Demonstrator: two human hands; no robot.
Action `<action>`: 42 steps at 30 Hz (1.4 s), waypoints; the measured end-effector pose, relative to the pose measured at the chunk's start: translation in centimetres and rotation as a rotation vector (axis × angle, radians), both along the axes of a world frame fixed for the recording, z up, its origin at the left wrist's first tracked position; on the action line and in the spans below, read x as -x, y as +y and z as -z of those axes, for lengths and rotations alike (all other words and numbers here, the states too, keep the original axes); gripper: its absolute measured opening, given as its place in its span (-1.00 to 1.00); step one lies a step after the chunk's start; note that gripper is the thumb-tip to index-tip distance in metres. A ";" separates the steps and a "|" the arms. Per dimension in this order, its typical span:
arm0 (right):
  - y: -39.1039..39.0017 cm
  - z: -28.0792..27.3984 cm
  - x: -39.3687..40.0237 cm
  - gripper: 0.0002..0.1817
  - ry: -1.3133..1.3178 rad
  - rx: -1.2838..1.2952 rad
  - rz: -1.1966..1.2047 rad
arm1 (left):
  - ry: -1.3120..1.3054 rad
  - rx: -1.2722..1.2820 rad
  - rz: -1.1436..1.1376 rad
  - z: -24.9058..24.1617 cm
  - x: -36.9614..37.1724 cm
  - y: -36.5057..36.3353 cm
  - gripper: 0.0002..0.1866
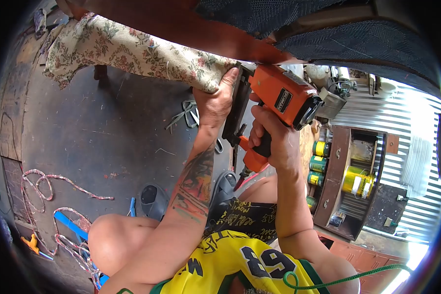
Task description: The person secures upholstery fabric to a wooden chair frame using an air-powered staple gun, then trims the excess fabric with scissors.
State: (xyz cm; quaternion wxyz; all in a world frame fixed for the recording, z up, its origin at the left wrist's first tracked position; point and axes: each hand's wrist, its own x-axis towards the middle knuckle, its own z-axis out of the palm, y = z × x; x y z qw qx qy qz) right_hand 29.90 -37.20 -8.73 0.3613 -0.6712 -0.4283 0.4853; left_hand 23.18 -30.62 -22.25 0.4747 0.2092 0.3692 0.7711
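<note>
Floral fabric (137, 54) hangs along the lower edge of a brown frame (215, 39) in a workshop, its long axis running from just above nine o'clock to just below three. At its three-o'clock end, the left hand (213, 105), the nearer of the two, holds it between a raised thumb and fingers whose tips are hidden behind the weave.

Just beside that thumb, also at three o'clock, is an orange stapler (284, 95), its dark magazine close to the twelve-to-six line and thus steeply across the fabric's length. The nose points to twelve, up at the frame; whether it touches cannot be told. The right hand (281, 139) has its fingers curled tight around the grip, with the fabric's end at ten o'clock from them.

Blue cloth (353, 44) covers the part at two o'clock from the stapler. Scissors (186, 115) lie on the floor (132, 132) at eight o'clock from the left hand; tins (320, 148) stand by a cabinet (335, 164) at four o'clock from the right.
</note>
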 end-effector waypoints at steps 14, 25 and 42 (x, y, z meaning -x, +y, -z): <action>-0.5 0.3 -1.0 -0.72 -0.046 -0.020 -0.002 | -0.013 0.016 0.029 0.5 -0.1 0.1 -0.83; -2.4 -0.4 -0.2 -0.67 0.139 -0.047 0.088 | 0.032 0.030 0.002 1.3 -0.6 -0.1 -0.78; -1.3 -0.7 0.3 -0.67 0.183 -0.037 0.082 | -0.234 -0.033 0.120 0.7 2.0 -1.1 -0.70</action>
